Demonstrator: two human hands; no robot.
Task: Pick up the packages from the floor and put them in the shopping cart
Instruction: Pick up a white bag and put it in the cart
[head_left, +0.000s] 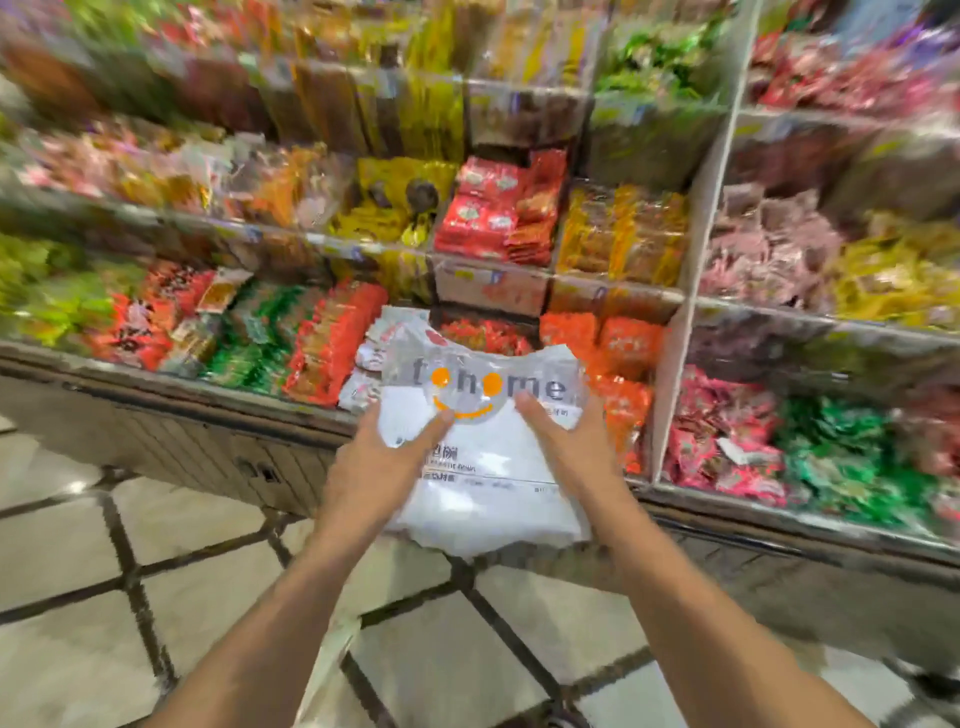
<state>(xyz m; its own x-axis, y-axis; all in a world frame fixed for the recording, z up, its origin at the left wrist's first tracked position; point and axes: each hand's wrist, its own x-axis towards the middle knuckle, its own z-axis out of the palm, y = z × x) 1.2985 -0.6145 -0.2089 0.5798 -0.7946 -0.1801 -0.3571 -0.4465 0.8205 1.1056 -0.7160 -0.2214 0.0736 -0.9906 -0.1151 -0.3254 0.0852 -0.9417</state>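
Note:
A white package in clear plastic (488, 467), printed with grey letters and an orange smiley, is held up in front of me at the centre of the view. My left hand (384, 462) grips its left edge with the thumb on the front. My right hand (566, 441) holds its right edge. No shopping cart shows in this blurred view. A pale package (332, 660) lies on the floor tiles below my left forearm, partly hidden by it.
Store shelves (691, 260) packed with colourful snack packets fill the upper view. The lowest shelf's front edge (208, 400) runs across just beyond my hands. Pale floor tiles (78, 545) with dark joints lie below.

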